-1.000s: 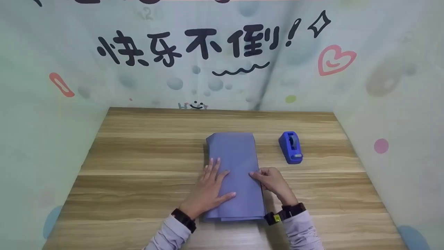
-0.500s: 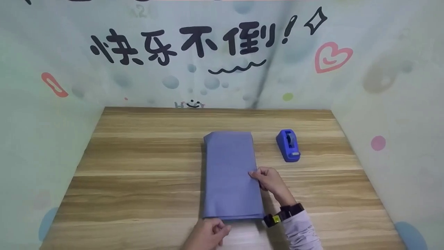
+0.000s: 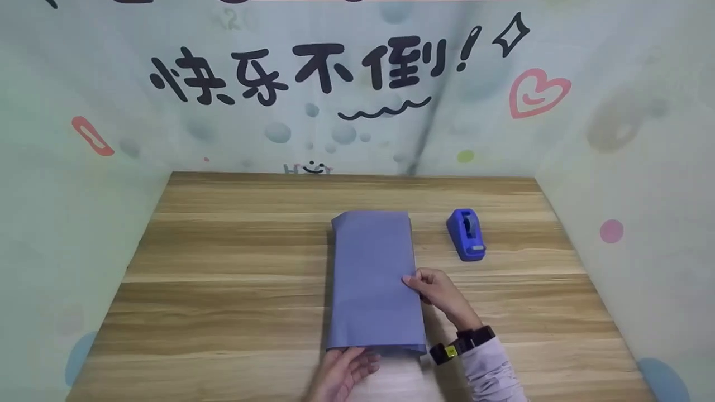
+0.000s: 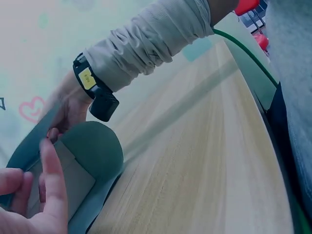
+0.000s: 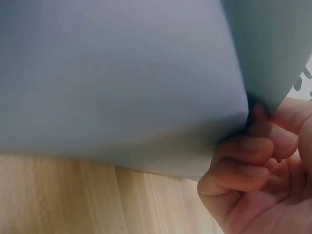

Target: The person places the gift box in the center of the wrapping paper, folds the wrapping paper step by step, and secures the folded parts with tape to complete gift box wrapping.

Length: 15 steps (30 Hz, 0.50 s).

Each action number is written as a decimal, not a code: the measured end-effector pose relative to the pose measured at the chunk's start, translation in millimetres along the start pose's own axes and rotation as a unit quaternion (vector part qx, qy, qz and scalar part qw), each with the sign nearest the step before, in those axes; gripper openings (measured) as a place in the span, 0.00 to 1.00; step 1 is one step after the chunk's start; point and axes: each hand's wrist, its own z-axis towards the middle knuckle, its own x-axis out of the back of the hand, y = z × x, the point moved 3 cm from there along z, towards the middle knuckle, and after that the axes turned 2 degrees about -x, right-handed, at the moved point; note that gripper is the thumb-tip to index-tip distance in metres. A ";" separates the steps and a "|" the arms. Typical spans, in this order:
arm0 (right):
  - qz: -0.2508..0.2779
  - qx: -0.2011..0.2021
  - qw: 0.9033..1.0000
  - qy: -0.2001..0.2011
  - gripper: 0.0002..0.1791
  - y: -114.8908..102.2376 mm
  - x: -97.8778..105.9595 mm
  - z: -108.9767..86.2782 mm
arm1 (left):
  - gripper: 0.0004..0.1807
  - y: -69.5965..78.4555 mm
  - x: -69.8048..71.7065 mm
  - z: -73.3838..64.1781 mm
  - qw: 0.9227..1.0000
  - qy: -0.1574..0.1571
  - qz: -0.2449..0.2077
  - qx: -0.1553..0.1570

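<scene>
A blue-purple sheet of paper [image 3: 374, 279] is folded over into a long packet in the middle of the table. In the left wrist view its near end gapes, and a pale flat-sided box [image 4: 73, 180] shows inside the paper [image 4: 105, 146]. My right hand [image 3: 444, 296] pinches the paper's right edge, thumb on top and fingers curled beneath; the right wrist view shows those fingers [image 5: 239, 170] close up. At the near end, my left hand [image 3: 341, 374] touches the lower edge of the paper, fingers loosely bent and partly hidden by it.
A blue tape dispenser [image 3: 466, 234] stands right of the packet, towards the back. The wooden table [image 3: 223, 268] meets a printed cloth backdrop [image 3: 251, 134] on its back and sides. A red stool [image 4: 247, 7] appears beyond the table's edge.
My left hand has come off the top of the packet, drawn back to its near end, and turned with the fingers at the opening. My right hand keeps its pinch.
</scene>
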 end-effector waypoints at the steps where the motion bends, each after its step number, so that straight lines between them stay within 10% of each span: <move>1: -0.001 0.006 1.000 -0.004 0.21 0.1 0.4 0.5 | 0.05 0.9 -0.4 0.4 1.000 0.001 -0.010 -0.011; 15: -0.051 0.068 0.987 0.139 0.16 0.5 -11.7 -5.3 | 0.15 -1.0 -0.3 -1.9 0.999 0.021 0.002 -0.041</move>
